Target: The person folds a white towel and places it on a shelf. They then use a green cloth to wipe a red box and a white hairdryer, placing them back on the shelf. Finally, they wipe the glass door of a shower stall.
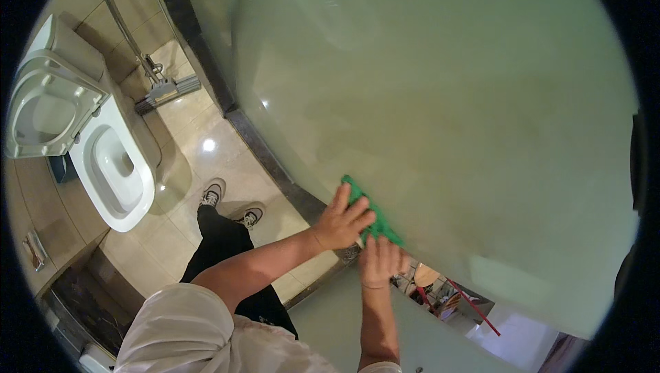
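Note:
A green cloth (379, 223) lies against the lower edge of a large frosted glass panel (438, 115). My left hand (343, 222) presses on the upper left part of the cloth, its fingers somewhat spread over it. Close beside it, my right hand (380, 264) has its fingers on the lower end of the cloth, at the glass edge. The right fingertips are slightly blurred, and part of the cloth is hidden under both hands.
At left stands a white toilet (116, 177) with its lid and seat raised. A sponge mop (165, 89) leans behind it. A dark stone sill (268, 154) runs along the glass. Below is another pale panel (335, 316); through a gap show a red stick (474, 307) and other items.

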Demonstrator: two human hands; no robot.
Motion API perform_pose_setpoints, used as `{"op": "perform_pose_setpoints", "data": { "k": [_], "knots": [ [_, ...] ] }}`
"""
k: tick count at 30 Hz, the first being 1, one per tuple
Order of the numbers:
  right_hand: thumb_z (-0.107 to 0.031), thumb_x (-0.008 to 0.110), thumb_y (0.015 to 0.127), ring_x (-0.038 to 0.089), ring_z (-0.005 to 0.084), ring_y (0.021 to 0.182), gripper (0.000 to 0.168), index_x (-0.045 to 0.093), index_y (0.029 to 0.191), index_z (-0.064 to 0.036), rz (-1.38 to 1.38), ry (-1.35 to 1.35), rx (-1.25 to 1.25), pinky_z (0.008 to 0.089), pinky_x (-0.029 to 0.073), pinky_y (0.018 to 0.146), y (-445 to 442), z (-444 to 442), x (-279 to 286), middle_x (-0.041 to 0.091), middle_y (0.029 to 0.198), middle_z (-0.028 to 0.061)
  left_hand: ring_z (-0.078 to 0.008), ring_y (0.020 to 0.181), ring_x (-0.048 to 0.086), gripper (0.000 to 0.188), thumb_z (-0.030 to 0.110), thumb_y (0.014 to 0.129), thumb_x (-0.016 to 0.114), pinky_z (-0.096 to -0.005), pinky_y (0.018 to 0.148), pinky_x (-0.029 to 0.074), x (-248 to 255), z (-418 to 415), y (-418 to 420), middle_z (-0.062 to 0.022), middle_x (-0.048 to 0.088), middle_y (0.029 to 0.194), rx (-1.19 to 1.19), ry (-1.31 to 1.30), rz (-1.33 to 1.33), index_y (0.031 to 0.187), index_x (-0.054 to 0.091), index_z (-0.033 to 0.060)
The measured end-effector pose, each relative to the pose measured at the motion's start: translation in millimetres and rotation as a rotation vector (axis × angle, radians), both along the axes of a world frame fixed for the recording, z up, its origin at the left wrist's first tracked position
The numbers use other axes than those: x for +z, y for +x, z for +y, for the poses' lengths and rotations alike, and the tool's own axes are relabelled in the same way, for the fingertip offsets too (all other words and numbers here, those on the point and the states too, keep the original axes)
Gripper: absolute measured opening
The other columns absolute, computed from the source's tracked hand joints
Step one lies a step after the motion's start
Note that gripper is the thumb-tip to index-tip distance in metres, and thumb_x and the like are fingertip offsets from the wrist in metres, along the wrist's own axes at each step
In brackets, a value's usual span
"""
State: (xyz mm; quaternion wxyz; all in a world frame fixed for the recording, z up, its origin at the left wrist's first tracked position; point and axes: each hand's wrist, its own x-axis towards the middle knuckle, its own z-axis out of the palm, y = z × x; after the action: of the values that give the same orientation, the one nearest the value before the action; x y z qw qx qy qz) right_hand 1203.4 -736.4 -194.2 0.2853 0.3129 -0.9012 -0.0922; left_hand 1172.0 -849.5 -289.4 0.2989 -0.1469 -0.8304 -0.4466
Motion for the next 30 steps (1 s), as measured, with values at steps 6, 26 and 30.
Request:
{"op": "perform_pose_setpoints", "data": {
  "k": [6, 26, 30],
  "knots": [
    [-0.015, 0.051, 0.081, 0.055, 0.02, 0.093, 0.027, 0.062, 0.105, -0.008, -0.24, 0.158, 0.059, 0.0368, 0.039, 0.074, -23, -45, -136, 0.059, 0.106, 0.0057, -0.0506, 0.126, 0.025, 0.046, 0.012, 0.074, 0.059, -0.054, 0.102, 0.03, -109, -53, -1, -0.0242, 0.035, 0.131, 0.085, -0.01, -0.341, 0.116, 0.048, -0.003],
    [-0.017, 0.057, 0.079, 0.055, 0.0174, 0.094, 0.027, 0.061, 0.103, -0.007, -0.185, 0.02, 0.138, 0.0347, 0.038, 0.077, -110, -193, -179, 0.059, 0.108, 0.0048, -0.0459, 0.132, 0.018, 0.08, -0.007, 0.074, 0.056, -0.0422, 0.107, 0.026, -155, -184, -81, -0.027, 0.003, 0.147, 0.108, 0.409, -0.471, 0.142, 0.017, 0.0079],
    [-0.015, 0.058, 0.078, 0.055, 0.0157, 0.091, 0.027, 0.061, 0.103, -0.008, -0.18, -0.046, 0.138, 0.0315, 0.036, 0.073, -114, -202, -158, 0.059, 0.109, 0.0036, -0.0361, 0.137, 0.012, 0.074, -0.002, 0.082, 0.049, -0.0385, 0.11, 0.018, -128, -184, -86, -0.0176, 0.0, 0.15, 0.095, 0.512, -0.389, 0.145, 0.013, 0.014]
  ]
}}
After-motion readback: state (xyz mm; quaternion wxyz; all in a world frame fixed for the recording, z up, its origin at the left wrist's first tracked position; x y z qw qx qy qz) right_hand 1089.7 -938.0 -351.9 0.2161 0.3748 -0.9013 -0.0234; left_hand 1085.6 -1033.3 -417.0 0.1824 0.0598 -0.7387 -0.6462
